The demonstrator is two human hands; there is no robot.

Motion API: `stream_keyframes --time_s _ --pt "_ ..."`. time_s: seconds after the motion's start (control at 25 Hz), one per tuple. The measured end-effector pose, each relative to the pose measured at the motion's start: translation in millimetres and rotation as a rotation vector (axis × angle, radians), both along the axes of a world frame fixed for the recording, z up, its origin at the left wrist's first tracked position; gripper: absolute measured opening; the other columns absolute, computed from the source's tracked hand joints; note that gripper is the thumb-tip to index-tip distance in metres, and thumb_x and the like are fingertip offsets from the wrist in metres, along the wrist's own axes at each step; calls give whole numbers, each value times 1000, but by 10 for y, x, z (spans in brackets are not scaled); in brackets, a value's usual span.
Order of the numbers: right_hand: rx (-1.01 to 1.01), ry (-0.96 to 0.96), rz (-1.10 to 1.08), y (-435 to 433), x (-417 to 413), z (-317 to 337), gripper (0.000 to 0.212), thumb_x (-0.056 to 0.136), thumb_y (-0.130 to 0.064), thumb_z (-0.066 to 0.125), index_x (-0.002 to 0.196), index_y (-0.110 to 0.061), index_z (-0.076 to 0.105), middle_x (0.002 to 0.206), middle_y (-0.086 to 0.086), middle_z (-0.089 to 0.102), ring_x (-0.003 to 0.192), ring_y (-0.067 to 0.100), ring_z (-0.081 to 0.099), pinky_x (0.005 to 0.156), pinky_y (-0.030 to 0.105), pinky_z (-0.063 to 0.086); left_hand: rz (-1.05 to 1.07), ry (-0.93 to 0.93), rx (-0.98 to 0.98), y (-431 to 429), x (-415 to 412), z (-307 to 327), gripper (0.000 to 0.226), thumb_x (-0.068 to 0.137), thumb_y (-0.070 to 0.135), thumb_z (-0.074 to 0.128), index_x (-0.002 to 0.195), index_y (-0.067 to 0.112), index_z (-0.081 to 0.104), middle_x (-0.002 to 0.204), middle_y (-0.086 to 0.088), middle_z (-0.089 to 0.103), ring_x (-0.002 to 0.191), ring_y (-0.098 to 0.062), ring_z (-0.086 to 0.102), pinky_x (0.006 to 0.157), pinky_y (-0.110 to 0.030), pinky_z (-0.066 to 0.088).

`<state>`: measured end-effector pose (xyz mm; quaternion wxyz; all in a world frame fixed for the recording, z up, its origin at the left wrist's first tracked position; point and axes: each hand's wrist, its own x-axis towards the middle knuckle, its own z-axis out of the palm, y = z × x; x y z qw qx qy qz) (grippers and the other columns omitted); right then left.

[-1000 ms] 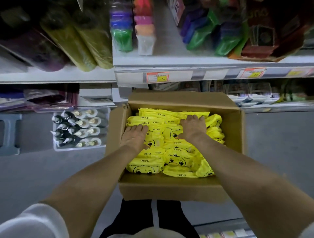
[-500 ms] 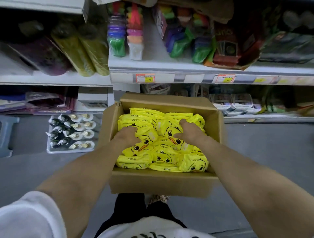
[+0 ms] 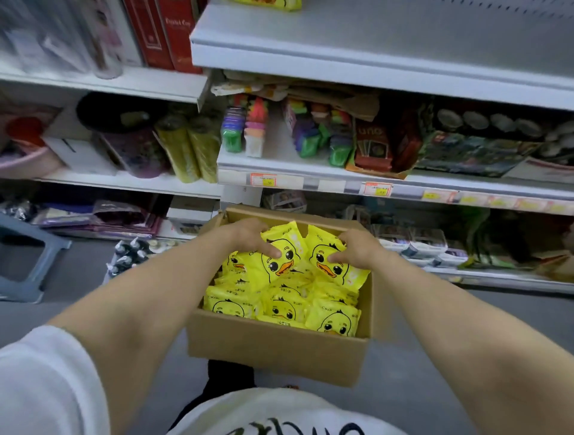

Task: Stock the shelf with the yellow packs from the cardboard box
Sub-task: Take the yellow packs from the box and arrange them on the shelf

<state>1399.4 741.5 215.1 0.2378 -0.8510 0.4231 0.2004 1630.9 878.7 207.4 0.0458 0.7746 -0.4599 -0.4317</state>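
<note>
An open cardboard box (image 3: 279,351) stands on the floor in front of me, filled with several yellow packs (image 3: 279,307) printed with a duck face. My left hand (image 3: 248,236) grips one yellow pack (image 3: 281,264) tilted up over the box, thumb on its front. My right hand (image 3: 357,248) grips a second yellow pack (image 3: 329,270) beside it, also lifted and tilted. Above, a white shelf board (image 3: 388,40) is mostly bare, with a few yellow packs (image 3: 270,3) at its top edge.
The middle shelf (image 3: 310,174) holds coloured packs, card boxes (image 3: 372,146) and rolls (image 3: 189,149). A low tray of small bottles (image 3: 130,254) sits left of the box, and a grey stool (image 3: 28,260) stands further left. Grey floor surrounds the box.
Both hands went from pressing flat into the packs to each gripping one and lifting it out of the pile. My view tilted upward, showing the upper shelf.
</note>
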Motion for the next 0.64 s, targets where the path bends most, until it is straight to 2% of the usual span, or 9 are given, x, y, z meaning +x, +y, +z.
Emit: stream_keyframes --time_s 0.04,0.12,0.24,0.36,0.4,0.52,0.64 --pt "6 -15 13 -23 -20 54 36 78 -53 77 91 -21 66 107 3 68 94 21 59 70 30 47 -18 -19 -8 -31 2 127 92 70 52 81 146 19 42 151 -3 42 136 -25 42 111 -37 36" --pt "6 -74 4 -51 -49 217 37 77 -50 80 95 -18 71 98 2 70 92 23 63 73 31 50 -69 -96 -31 -109 22 382 83 69 48 84 138 17 51 142 -4 53 126 -24 51 106 -37 42" --pt "-22 -171 -3 -150 -46 545 33 75 -46 82 79 -17 65 80 0 64 83 21 61 63 32 43 -61 -258 -75 -258 95 827 86 70 46 83 142 13 48 145 -6 49 130 -26 48 106 -36 41" --pt "-110 -262 9 -296 31 934 35 76 -47 81 84 -16 68 86 3 66 86 23 60 65 33 42 -56 -345 -155 -410 237 1302 60 70 42 84 119 13 64 121 -6 66 106 -25 60 86 -30 48" --pt "-146 -301 6 -349 56 1061 37 75 -47 82 85 -15 68 88 4 66 86 23 60 67 34 43 -52 -365 -181 -460 294 1451 56 70 40 84 116 13 66 116 -5 67 103 -25 61 84 -29 47" --pt "-213 -424 -23 -534 142 1474 39 73 -46 84 90 -14 70 89 1 70 84 20 64 72 36 50 -37 -457 -253 -623 514 1900 52 68 40 86 108 12 69 102 -4 68 98 -26 62 77 -29 45" --pt "-261 -526 4 -731 260 1884 33 70 -44 86 86 -20 70 82 -3 68 80 18 62 72 36 50 -50 -507 -312 -785 751 2344 44 69 40 85 100 15 69 99 -4 67 96 -25 61 81 -32 48"
